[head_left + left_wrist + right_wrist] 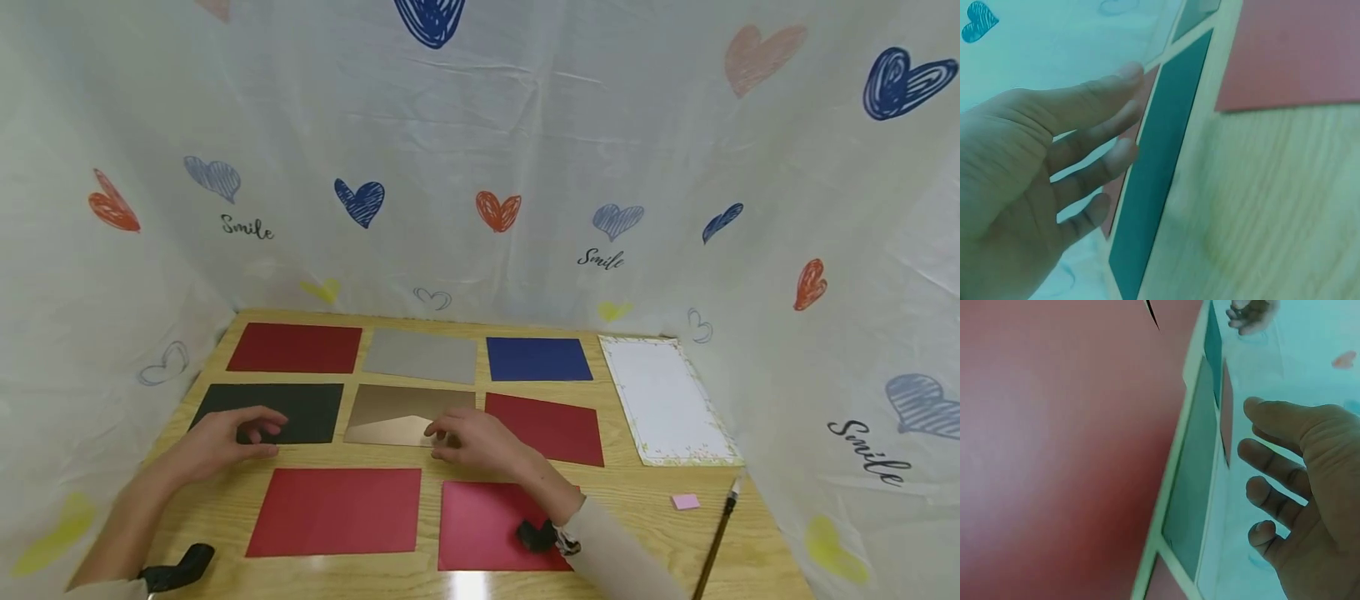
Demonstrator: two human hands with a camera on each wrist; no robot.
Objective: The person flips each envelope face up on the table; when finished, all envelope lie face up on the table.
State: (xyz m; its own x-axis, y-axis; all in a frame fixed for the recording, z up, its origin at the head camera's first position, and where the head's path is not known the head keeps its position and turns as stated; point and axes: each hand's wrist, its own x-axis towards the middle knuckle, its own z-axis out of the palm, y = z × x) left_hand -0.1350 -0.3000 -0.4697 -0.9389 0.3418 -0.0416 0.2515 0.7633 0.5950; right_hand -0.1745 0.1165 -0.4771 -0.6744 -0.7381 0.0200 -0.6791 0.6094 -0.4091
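Note:
My left hand (221, 442) hovers over the left part of a black sheet (307, 412), its fingers loosely bent with nothing between them. In the left wrist view the thumb and fingers of the left hand (1041, 156) are spread apart. The right hand (480, 442) is over the right edge of a shiny gold-brown sheet (390, 417), also holding nothing. Its relaxed, parted fingers show in the right wrist view, where the right hand (1316, 494) is seen from the palm side. Below the right wrist lies a bright red sheet (476, 525), partly hidden by the forearm.
Other sheets lie in rows: dark red (296, 348), grey (420, 356), blue (538, 360), red (551, 425) and front-left red (337, 508). At right are a white flower-bordered sheet (663, 400), a small pink piece (686, 502) and a brush (718, 533). A heart-printed curtain (450, 125) surrounds the table.

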